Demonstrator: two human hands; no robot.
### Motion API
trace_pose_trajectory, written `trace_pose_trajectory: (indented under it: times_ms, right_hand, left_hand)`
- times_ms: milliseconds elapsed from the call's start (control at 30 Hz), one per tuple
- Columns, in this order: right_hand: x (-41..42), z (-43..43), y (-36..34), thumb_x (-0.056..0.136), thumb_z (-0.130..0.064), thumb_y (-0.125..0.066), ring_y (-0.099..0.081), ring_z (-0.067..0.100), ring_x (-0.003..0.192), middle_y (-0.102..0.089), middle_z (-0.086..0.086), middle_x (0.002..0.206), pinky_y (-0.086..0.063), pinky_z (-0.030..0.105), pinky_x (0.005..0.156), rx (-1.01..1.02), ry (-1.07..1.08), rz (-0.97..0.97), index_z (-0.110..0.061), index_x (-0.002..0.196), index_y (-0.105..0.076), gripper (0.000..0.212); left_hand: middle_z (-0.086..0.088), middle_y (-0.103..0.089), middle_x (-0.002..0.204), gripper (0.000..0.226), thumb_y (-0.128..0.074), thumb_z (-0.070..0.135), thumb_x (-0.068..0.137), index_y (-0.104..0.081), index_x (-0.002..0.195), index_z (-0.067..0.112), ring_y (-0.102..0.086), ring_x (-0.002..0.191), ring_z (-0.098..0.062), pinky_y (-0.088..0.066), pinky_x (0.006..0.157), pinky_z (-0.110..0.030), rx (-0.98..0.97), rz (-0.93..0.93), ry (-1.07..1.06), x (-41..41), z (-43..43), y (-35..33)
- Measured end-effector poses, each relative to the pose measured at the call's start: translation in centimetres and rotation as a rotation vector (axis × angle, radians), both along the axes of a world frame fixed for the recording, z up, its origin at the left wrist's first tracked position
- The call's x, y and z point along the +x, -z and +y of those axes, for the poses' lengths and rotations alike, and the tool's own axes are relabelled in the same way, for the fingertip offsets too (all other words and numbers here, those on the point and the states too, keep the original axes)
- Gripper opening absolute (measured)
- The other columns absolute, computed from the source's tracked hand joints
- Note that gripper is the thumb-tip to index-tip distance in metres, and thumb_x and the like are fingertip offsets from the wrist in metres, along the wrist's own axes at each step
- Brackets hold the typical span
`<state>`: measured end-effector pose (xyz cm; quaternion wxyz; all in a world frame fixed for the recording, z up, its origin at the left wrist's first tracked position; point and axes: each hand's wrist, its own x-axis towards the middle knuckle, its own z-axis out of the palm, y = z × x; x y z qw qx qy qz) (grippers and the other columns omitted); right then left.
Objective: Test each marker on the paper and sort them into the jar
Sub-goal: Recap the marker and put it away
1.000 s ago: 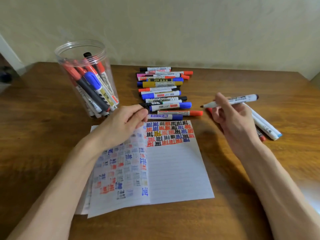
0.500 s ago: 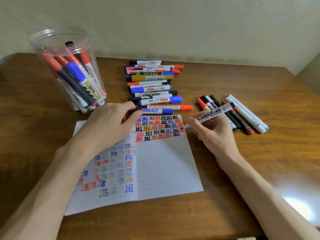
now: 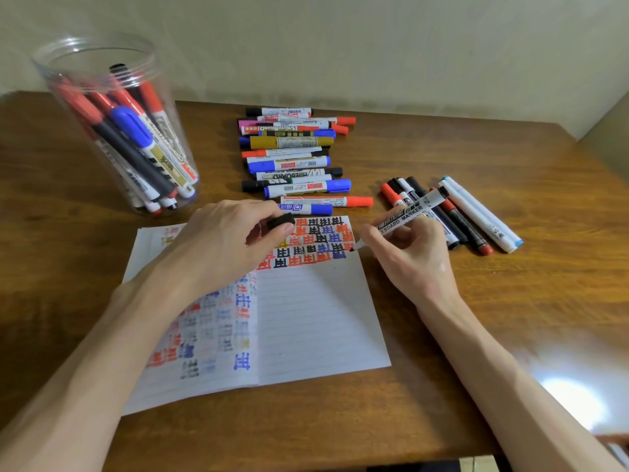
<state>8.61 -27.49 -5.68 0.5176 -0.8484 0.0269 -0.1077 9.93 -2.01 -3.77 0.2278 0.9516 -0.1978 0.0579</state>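
My right hand grips an uncapped white board marker, its black tip touching the right edge of the lined paper beside rows of coloured test marks. My left hand rests on the paper's upper left and pinches a black cap between thumb and fingers. A clear plastic jar at the back left holds several markers standing tilted. A row of several markers lies behind the paper.
A second cluster of several markers lies to the right of my right hand. The brown wooden table ends at a pale wall behind. A bright reflection shows on the table's front right.
My right hand brought the marker down from above the table to the paper's right edge. My left hand stayed on the paper, and the black cap now shows in its fingers.
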Motion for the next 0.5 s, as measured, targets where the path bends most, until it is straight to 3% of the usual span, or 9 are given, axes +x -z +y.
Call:
trace_pose_trajectory:
  times_ms: [200,500]
  right_hand:
    - [0.03,0.02,-0.13,0.091,-0.025,-0.078,-0.074,0.012,0.071,-0.078,-0.006,0.077,-0.062,0.028,0.061,-0.066,-0.055,-0.011,-0.015,0.085,-0.076,0.011]
    - [0.29,-0.21,0.13,0.091,-0.023,-0.076,-0.073,0.011,0.070,-0.076,-0.006,0.075,-0.057,0.022,0.057,-0.037,-0.012,-0.010,-0.012,0.084,-0.073,0.013]
  left_hand:
    - [0.024,-0.060,0.098,0.034,-0.041,0.063,0.093,-0.060,0.106,0.039,-0.058,0.079,0.003,-0.039,0.061,-0.016,0.020,0.024,-0.007,0.07,-0.01,-0.02]
    - [0.025,-0.062,0.100,0.044,-0.039,0.065,0.091,-0.064,0.113,0.036,-0.059,0.083,0.004,-0.046,0.065,-0.018,0.001,0.046,-0.006,0.18,0.16,-0.03]
